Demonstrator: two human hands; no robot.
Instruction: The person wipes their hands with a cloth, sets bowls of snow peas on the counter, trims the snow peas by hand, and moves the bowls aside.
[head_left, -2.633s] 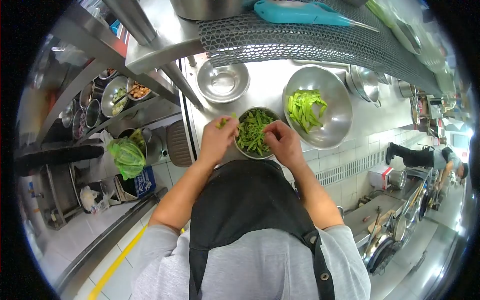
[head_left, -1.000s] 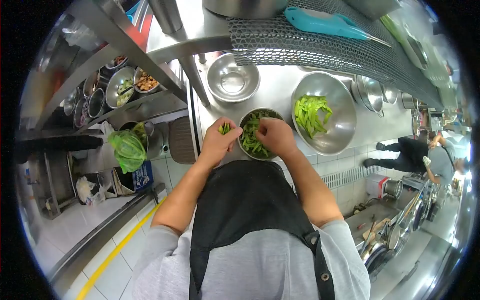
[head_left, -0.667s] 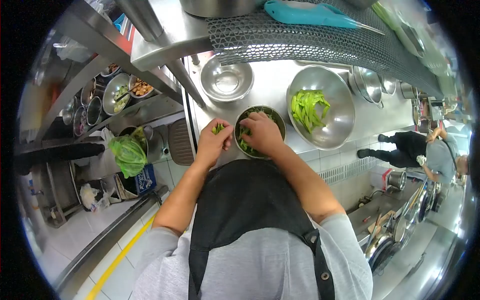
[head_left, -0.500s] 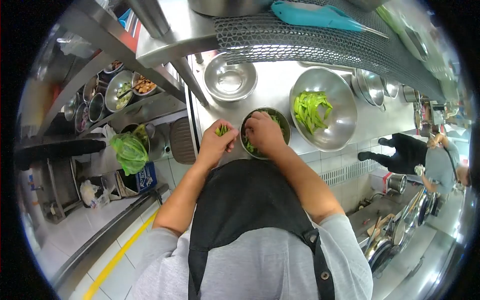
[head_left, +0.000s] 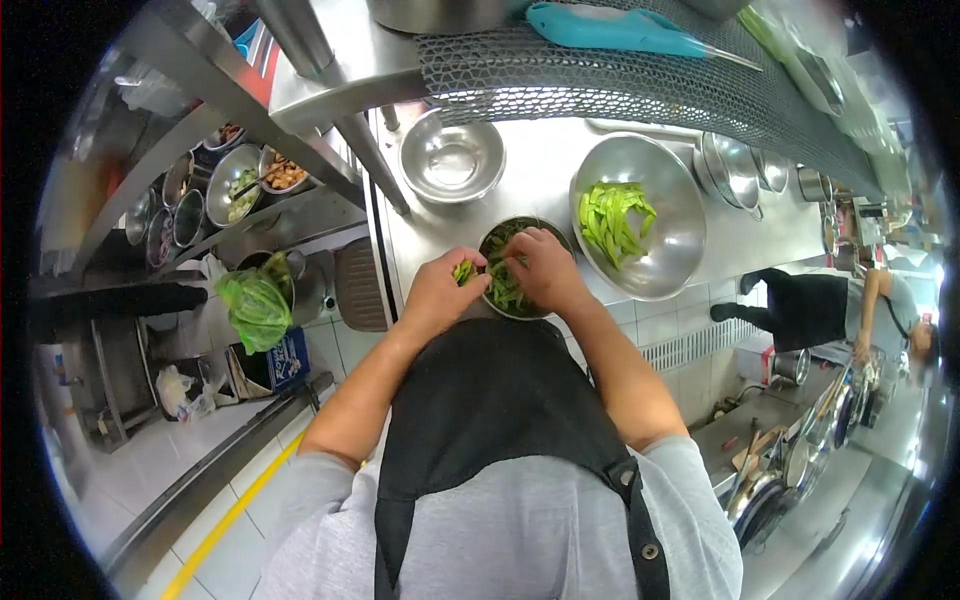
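My left hand [head_left: 440, 292] is closed around a small bunch of green bean pods [head_left: 463, 271], just left of a small steel bowl [head_left: 520, 317]. Over that bowl, my right hand [head_left: 548, 270] has its fingers bent inward; whatever lies at its fingertips is hidden. Green pods or trimmings [head_left: 508, 291] fill the bowl beneath. To the right, a large steel bowl [head_left: 678, 248] holds bright green cut pieces [head_left: 610, 222]. Behind my left hand stands another steel bowl [head_left: 453, 162].
A perforated mat [head_left: 640, 85] with a blue-handled pointed tool [head_left: 615, 28] lies on the shelf above the steel counter [head_left: 545, 150]. Leafy cabbage [head_left: 254, 308] and food bowls [head_left: 236, 185] are at left. A person [head_left: 880, 310] stands at far right near pans [head_left: 765, 500].
My hands have come nearer each other, the left moving right towards the small bowl. The person at far right has lowered an arm towards the pans.
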